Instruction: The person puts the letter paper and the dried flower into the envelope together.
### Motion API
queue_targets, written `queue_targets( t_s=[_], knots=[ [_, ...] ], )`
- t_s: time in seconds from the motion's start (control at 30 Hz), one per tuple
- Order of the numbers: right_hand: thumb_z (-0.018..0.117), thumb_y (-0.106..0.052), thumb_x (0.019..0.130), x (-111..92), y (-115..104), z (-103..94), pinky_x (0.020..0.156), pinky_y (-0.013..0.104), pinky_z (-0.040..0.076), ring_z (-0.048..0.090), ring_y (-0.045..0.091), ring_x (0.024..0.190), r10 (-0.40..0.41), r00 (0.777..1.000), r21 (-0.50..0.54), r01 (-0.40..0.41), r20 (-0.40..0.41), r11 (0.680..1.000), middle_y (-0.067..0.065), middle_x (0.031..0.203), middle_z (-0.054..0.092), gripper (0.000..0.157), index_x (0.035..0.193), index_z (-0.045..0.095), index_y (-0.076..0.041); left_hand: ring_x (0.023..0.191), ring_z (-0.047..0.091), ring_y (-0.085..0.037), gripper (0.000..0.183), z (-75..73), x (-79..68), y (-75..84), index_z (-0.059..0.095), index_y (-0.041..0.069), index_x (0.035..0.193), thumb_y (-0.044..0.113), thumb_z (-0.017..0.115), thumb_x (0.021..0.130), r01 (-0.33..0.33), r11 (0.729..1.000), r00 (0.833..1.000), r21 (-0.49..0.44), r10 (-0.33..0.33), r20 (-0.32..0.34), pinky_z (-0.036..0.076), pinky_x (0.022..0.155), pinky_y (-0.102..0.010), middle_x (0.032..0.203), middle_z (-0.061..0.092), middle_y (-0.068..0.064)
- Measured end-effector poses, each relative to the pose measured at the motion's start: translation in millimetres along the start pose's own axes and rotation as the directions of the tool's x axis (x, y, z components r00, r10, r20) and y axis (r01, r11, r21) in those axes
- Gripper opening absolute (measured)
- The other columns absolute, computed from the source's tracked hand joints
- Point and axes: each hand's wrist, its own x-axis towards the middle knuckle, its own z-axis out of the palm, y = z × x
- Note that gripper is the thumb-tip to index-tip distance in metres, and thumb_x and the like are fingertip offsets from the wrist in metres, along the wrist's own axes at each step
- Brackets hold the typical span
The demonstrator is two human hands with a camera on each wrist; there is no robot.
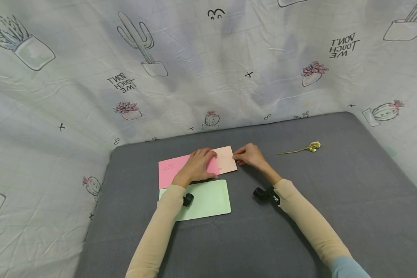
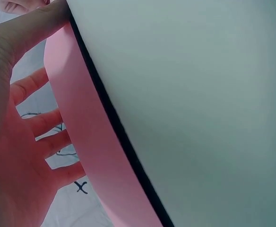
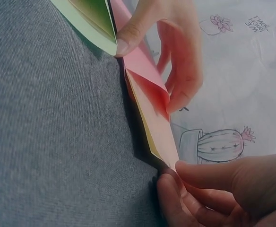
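Note:
A pink envelope [image 1: 170, 170] lies on the grey table with its right end open. From that end sticks out a peach-coloured folded card [image 1: 226, 160], its layered edge visible in the right wrist view. My left hand [image 1: 197, 165] spans the envelope and holds it, thumb at the near edge and fingers [image 3: 187, 71] at the far edge. With thumb and fingers my right hand [image 1: 250, 155] pinches the card's right end. How far the card reaches inside is hidden by the envelope.
A light green envelope [image 1: 208, 199] lies just in front of the pink one, under my left forearm. Off to the right is a dried flower [image 1: 313, 146] on a long stem. Behind the table hangs a cloth [image 1: 194, 88] printed with cacti.

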Motion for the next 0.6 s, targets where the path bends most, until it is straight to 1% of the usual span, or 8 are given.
queue_targets(
  t_s=[0.13,0.37,0.5,0.6],
  knots=[
    [0.069,-0.007,0.09,1.9,-2.8,1.2,0.062,0.028,0.058,0.068,0.014,0.064,0.002,0.999,0.012,-0.002,0.044,1.0,0.018,0.086,0.073,0.021,0.103,0.072,0.009,0.135,0.037,-0.03,0.074,-1.3,-0.1,-1.0,0.048,0.017,0.134,0.049,0.081,0.076,0.001,1.0,1.0,-0.003,-0.001,0.006,0.024,0.114,-0.051,0.143,0.043,-0.011],
    [0.065,-0.003,0.092,5.7,-6.8,3.7,0.062,0.029,0.058,0.066,0.014,0.065,-0.023,0.983,0.05,0.014,0.183,0.999,0.016,0.085,0.072,0.023,0.11,0.069,0.011,0.134,0.038,-0.03,0.074,-3.4,-0.1,-2.2,0.048,0.018,0.134,0.049,0.081,0.076,0.005,1.0,1.0,-0.014,-0.005,0.012,0.025,0.113,-0.051,0.143,0.043,-0.011],
    [0.064,-0.003,0.093,6.0,-8.7,5.2,0.062,0.029,0.058,0.065,0.013,0.064,-0.026,0.977,0.061,0.013,0.214,0.998,0.017,0.086,0.072,0.024,0.112,0.067,0.012,0.134,0.038,-0.03,0.074,-3.4,1.0,-2.7,0.048,0.018,0.134,0.05,0.081,0.075,0.008,1.0,1.0,-0.019,-0.008,0.015,0.026,0.113,-0.052,0.142,0.043,-0.01],
    [0.064,-0.002,0.093,6.9,-8.7,6.2,0.062,0.03,0.058,0.065,0.013,0.064,-0.024,0.976,0.078,0.008,0.216,0.997,0.02,0.087,0.072,0.025,0.113,0.067,0.012,0.134,0.038,-0.03,0.074,-3.2,2.2,-3.1,0.049,0.018,0.133,0.051,0.081,0.075,0.006,1.0,1.0,-0.022,-0.006,0.013,0.027,0.112,-0.053,0.142,0.044,-0.01]
  ],
)
